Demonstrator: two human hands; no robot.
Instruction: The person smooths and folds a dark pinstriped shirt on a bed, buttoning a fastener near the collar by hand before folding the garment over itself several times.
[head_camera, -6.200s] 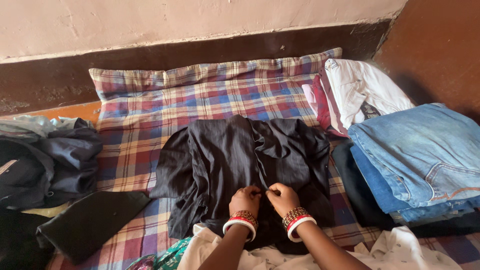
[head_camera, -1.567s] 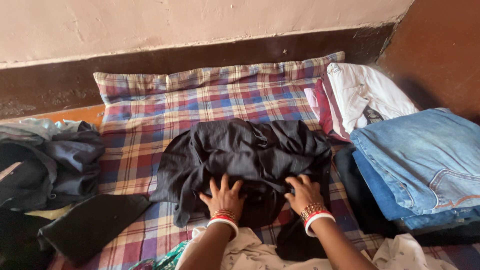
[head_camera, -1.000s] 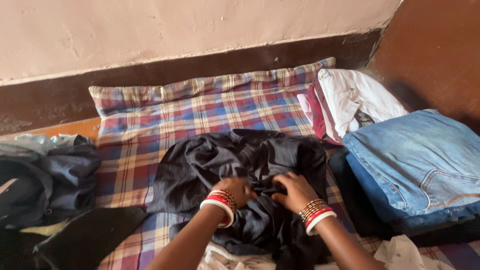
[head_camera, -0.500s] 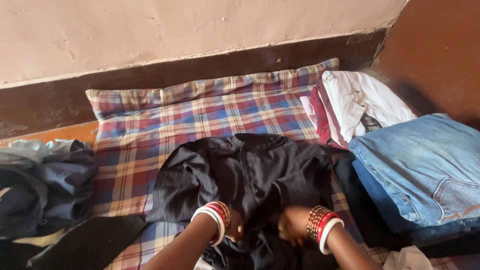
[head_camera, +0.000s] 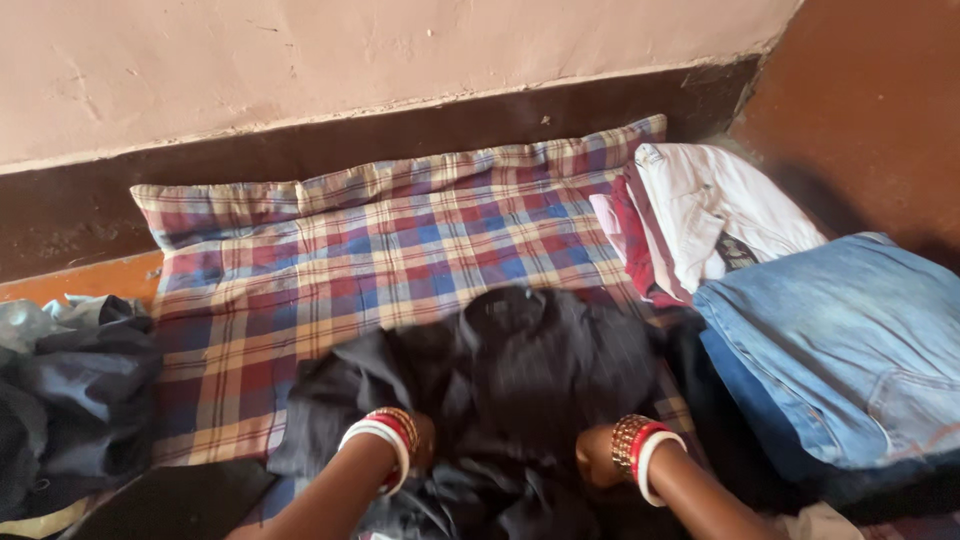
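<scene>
Checked bedding (head_camera: 400, 240) covers the floor; on its near middle lies a black shirt (head_camera: 520, 370), with left hand (head_camera: 418, 445) and right hand (head_camera: 595, 455) both clutching its near edge, folded jeans (head_camera: 850, 340) just right

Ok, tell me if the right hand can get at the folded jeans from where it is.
Probably yes. The right hand rests on the black shirt, and the jeans are stacked just to its right, with only dark cloth lying low between them.

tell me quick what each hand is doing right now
Left hand: fingers buried in the black shirt; grip cannot be told.
Right hand: also buried in the shirt's cloth; grip cannot be told.
</scene>
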